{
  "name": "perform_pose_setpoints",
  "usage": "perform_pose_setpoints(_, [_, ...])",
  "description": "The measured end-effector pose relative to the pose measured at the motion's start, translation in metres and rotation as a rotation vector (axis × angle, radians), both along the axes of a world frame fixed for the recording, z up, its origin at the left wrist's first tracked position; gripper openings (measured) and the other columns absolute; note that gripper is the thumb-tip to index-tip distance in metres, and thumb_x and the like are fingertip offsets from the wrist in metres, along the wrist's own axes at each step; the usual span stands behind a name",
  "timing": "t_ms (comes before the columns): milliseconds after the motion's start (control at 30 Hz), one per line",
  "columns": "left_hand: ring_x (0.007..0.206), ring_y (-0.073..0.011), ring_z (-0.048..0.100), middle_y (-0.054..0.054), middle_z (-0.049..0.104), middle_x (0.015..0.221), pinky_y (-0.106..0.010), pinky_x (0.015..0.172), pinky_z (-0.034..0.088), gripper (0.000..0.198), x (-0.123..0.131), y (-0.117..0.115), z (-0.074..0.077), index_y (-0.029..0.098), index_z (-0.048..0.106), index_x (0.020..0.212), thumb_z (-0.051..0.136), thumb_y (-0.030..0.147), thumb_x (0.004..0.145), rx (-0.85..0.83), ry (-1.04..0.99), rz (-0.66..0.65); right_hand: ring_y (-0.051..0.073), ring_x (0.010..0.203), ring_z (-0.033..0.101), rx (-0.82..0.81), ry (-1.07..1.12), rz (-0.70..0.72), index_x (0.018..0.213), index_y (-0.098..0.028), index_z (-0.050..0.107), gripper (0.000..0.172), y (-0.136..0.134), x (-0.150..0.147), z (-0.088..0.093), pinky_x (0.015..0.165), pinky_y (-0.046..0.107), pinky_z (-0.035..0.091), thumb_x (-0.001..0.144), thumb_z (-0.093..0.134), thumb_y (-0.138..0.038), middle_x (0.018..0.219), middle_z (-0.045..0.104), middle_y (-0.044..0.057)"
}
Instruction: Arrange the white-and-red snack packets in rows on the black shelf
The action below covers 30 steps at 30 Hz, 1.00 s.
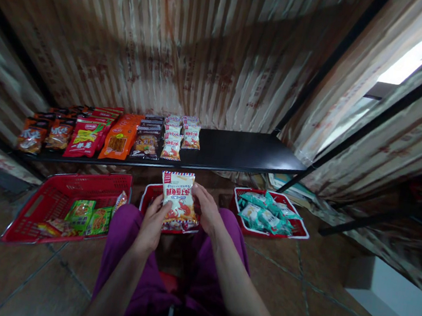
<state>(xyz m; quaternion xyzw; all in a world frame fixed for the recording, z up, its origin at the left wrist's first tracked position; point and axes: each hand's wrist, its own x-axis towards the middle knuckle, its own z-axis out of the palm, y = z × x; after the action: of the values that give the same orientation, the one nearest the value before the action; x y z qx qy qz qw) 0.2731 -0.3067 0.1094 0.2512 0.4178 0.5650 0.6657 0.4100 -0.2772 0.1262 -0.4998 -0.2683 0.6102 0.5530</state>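
Observation:
Between my two hands is a white snack bag (pixel 178 195) with red lettering, held upright in front of my knees. My left hand (pixel 152 225) grips its lower left side, thumb on the front. Along the right edge, my right hand (pixel 206 206) is closed on the bag, its fingers partly hidden behind it. A small red basket (pixel 147 196) with a white rim stands on the floor just behind the held bag, with more packets inside. On the black shelf (pixel 251 150) ahead stand similar small white snack bags (pixel 171 146) in two short rows.
Left of those rows are brown packets (pixel 146 144), orange bags (pixel 119 138), red bags (pixel 84 136) and dark packets (pixel 32 135). A large red basket (pixel 48 183) holds green packets at left. Another basket (pixel 304 235) holds teal packets at right. Black shelf posts (pixel 322 79) frame both sides.

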Motion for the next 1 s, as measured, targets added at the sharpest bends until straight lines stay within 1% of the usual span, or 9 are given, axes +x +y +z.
perform_pose_setpoints(100, [0.085,-0.0203,0.067,-0.007,0.071,0.099,-0.031,0.078,0.05,0.045,-0.001,0.004,-0.002,0.018,0.061,0.106,0.074,0.033,0.065,0.029,0.015,0.067,0.016,0.071,0.064,0.009,-0.029,0.124,0.096,-0.024,0.069,0.041,-0.01,0.0,-0.005,0.059,0.024,0.048,0.062,0.075,-0.045,0.084,0.071,0.0])
perform_pose_setpoints(267, [0.081,-0.0181,0.067,-0.007,0.071,0.099,-0.029,0.075,0.049,0.045,0.002,0.005,0.001,0.018,0.06,0.107,0.073,0.032,0.066,0.033,-0.007,0.093,0.016,0.069,0.063,0.041,-0.018,0.194,0.091,-0.019,0.071,0.041,-0.016,-0.001,-0.015,0.061,0.026,0.049,0.058,0.079,-0.043,0.081,0.071,0.003])
perform_pose_setpoints(333, [0.081,-0.0181,0.067,-0.006,0.071,0.098,-0.028,0.073,0.049,0.044,0.002,0.005,0.004,0.019,0.061,0.105,0.073,0.034,0.065,-0.001,-0.03,0.093,0.016,0.067,0.063,0.045,0.0,0.186,0.088,-0.018,0.071,0.041,-0.016,-0.002,-0.016,0.061,0.026,0.049,0.058,0.079,-0.044,0.08,0.071,0.003])
perform_pose_setpoints(433, [0.083,-0.0187,0.066,-0.005,0.07,0.098,-0.027,0.072,0.049,0.039,0.001,0.006,0.007,0.018,0.062,0.098,0.073,0.036,0.065,-0.036,-0.079,0.082,0.016,0.064,0.063,0.047,0.006,0.136,0.081,-0.017,0.071,0.038,-0.016,-0.002,-0.012,0.059,0.026,0.049,0.055,0.08,-0.044,0.075,0.071,0.002])
perform_pose_setpoints(600, [0.084,-0.0218,0.067,-0.006,0.071,0.09,-0.032,0.075,0.05,0.038,-0.001,0.011,0.006,0.016,0.061,0.09,0.074,0.039,0.063,-0.03,-0.117,0.047,0.012,0.056,0.06,0.009,-0.019,0.132,0.075,-0.017,0.071,0.036,-0.016,0.0,-0.007,0.05,0.021,0.044,0.053,0.081,-0.044,0.066,0.069,0.0])
perform_pose_setpoints(667, [0.082,-0.0222,0.068,-0.006,0.071,0.087,-0.033,0.074,0.051,0.039,-0.002,0.012,0.006,0.016,0.061,0.092,0.074,0.038,0.063,-0.041,-0.118,0.032,0.012,0.055,0.059,0.003,-0.016,0.142,0.075,-0.016,0.071,0.036,-0.017,0.001,-0.009,0.049,0.02,0.044,0.054,0.081,-0.044,0.067,0.069,0.0])
perform_pose_setpoints(733, [0.081,-0.022,0.068,-0.006,0.071,0.086,-0.033,0.073,0.051,0.038,-0.001,0.013,0.007,0.017,0.06,0.092,0.074,0.037,0.063,-0.047,-0.107,0.024,0.012,0.058,0.061,0.015,-0.006,0.16,0.078,-0.016,0.071,0.036,-0.017,0.002,-0.012,0.052,0.021,0.046,0.057,0.079,-0.044,0.071,0.07,0.001])
perform_pose_setpoints(867, [0.075,-0.0203,0.068,-0.004,0.071,0.08,-0.031,0.071,0.05,0.036,0.001,0.013,0.011,0.016,0.061,0.087,0.075,0.035,0.059,-0.045,-0.061,0.094,0.014,0.064,0.063,0.014,0.034,0.136,0.088,-0.018,0.069,0.039,-0.018,0.001,-0.017,0.054,0.023,0.051,0.06,0.078,-0.043,0.079,0.069,0.002])
perform_pose_setpoints(1000, [0.066,-0.0171,0.067,-0.001,0.07,0.073,-0.029,0.067,0.049,0.034,0.002,0.014,0.012,0.017,0.059,0.081,0.074,0.036,0.058,-0.058,-0.043,0.173,0.013,0.063,0.063,-0.029,0.066,0.087,0.085,-0.019,0.066,0.04,-0.023,-0.006,-0.017,0.051,0.023,0.053,0.056,0.082,-0.041,0.078,0.068,0.001])
